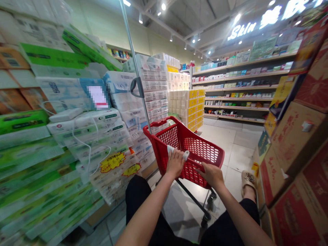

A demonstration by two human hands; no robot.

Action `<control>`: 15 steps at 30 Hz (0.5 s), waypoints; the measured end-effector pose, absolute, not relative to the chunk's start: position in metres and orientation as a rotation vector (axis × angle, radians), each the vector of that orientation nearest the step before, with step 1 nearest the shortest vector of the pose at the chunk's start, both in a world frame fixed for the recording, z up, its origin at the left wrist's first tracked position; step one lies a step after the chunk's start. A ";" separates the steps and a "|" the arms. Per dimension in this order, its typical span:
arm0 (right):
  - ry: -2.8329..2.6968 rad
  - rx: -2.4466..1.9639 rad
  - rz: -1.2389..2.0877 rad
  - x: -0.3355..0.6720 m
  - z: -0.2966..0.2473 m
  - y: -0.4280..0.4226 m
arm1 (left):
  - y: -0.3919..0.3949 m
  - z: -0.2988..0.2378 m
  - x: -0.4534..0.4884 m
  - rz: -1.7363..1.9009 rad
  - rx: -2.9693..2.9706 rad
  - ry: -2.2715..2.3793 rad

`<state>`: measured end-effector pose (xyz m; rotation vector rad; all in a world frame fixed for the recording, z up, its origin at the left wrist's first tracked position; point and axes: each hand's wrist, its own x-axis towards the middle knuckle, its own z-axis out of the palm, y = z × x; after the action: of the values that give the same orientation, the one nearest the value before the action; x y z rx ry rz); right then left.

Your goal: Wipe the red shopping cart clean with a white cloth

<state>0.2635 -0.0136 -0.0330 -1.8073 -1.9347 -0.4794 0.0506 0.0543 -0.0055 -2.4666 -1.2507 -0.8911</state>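
A small red plastic shopping cart [205, 147] with a perforated basket and dark legs on casters stands in front of me. My left hand [175, 164] lies over its near rim, fingers close together on a white cloth [170, 149] that shows at both sides of the hand. Further right along the same rim, my right hand [211, 174] grips the edge of the basket; part of its fingers is hidden. A tall metal pole [130, 44] with a grey loop handle [137, 87] rises from the cart's left corner. No goods show inside the basket.
Stacked tissue packs [64, 171] rise close on the left, with a white cable [89, 150] hanging over them. Cardboard boxes [294, 136] stand close on the right, beside my shoe [248, 179]. Beyond the tiled floor [235, 153] are stocked shelves [238, 82].
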 end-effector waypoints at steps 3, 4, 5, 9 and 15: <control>-1.939 -1.807 -0.476 0.262 -0.032 -0.016 | 0.030 -0.015 0.076 -0.935 -2.515 -1.190; -1.946 -1.802 -0.474 0.261 -0.032 -0.016 | 0.023 -0.017 0.082 -0.947 -2.529 -1.169; -1.952 -1.797 -0.471 0.261 -0.031 -0.017 | 0.017 -0.019 0.087 -0.956 -2.540 -1.150; -1.968 -1.754 -0.476 0.262 -0.031 -0.019 | 0.015 -0.015 0.086 -0.884 -2.627 -1.010; -1.953 -1.726 -0.523 0.264 -0.031 -0.018 | 0.063 0.005 0.026 -0.727 -2.620 -1.003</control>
<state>0.2641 -0.0184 -0.0312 -1.7264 -1.9526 -0.5230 0.0264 0.0629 0.0053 -2.6199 -1.0027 -0.7269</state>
